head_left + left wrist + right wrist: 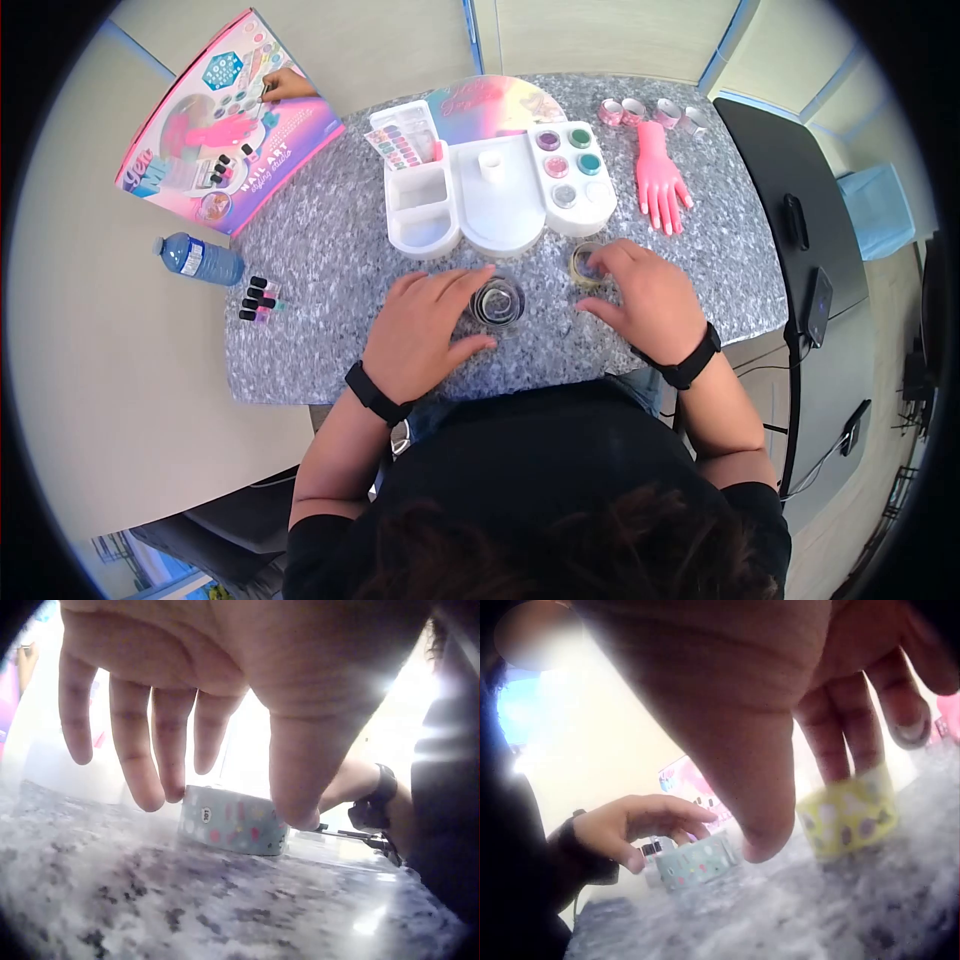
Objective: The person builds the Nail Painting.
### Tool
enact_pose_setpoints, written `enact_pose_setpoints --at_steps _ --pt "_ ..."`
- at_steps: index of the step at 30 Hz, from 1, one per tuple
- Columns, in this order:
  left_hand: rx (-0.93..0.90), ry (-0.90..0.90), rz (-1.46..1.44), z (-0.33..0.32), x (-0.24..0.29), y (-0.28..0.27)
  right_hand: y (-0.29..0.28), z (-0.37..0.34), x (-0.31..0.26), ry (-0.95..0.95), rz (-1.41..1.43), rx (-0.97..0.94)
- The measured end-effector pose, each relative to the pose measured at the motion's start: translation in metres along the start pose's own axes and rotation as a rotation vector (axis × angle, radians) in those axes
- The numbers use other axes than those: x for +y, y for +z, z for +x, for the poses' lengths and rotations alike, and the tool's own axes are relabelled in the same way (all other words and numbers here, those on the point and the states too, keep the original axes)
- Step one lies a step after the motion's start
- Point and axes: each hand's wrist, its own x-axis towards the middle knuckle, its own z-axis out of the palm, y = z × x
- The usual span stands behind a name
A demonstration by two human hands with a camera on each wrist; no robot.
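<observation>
A grey-green patterned roll (pixel 497 302), round with a dark centre, stands on the speckled table. My left hand (pixel 420 325) arches beside it, thumb and fingertips spread at its sides; in the left wrist view, the thumb overlaps one end of the patterned band (pixel 236 821). A yellow patterned roll (pixel 849 814) is under the fingers of my right hand (pixel 645 300). Those fingertips overlap its far rim, and the right thumb (pixel 769 832) hangs apart from it. In the right wrist view, the left hand (pixel 637 821) curves loosely over the grey-green roll.
Ahead stands a white nail-art station (pixel 490 215) with glitter pots (pixel 570 165). A pink model hand (pixel 660 180) and several small rolls (pixel 655 115) lie right. To the left are nail polish bottles (pixel 259 300), a water bottle (pixel 200 258) and a product box (pixel 230 130).
</observation>
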Motion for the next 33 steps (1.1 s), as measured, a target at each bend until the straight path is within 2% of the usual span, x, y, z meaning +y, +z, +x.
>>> enact_pose_setpoints --at_steps 4,6,7,10,12,13,15,18,23,28,33 --pt "-0.033 0.032 -0.061 0.001 0.008 0.003 0.012 -0.003 0.011 0.022 -0.078 -0.061" --pt "0.010 0.037 -0.102 0.004 0.015 0.000 0.014 -0.001 0.009 -0.110 -0.005 0.014" --pt "0.018 0.037 -0.095 0.008 0.018 -0.003 0.013 0.001 0.004 -0.118 -0.007 0.020" --pt "0.102 0.047 -0.162 0.011 0.033 -0.010 0.007 0.002 -0.016 -0.433 0.108 0.071" --pt "0.154 0.169 -0.050 0.016 0.036 -0.014 0.004 0.001 -0.028 -0.453 0.070 0.043" --pt "0.155 0.170 -0.049 0.015 0.036 -0.013 0.003 0.001 -0.031 -0.473 0.022 0.022" --pt "0.161 0.167 0.142 0.016 0.033 -0.010 0.008 0.002 -0.029 -0.464 -0.012 0.033" --pt "0.208 0.158 0.194 0.011 0.024 -0.003 0.013 0.001 -0.028 -0.448 -0.073 0.057" --pt "0.185 0.115 0.170 -0.002 0.015 -0.004 0.021 -0.001 -0.025 -0.407 -0.153 0.062" --pt "0.222 0.104 0.189 -0.012 0.009 -0.009 0.023 0.000 -0.028 -0.385 -0.043 0.068" --pt "0.155 0.074 0.098 -0.018 0.001 0.002 0.025 0.000 -0.035 -0.363 0.003 0.000"
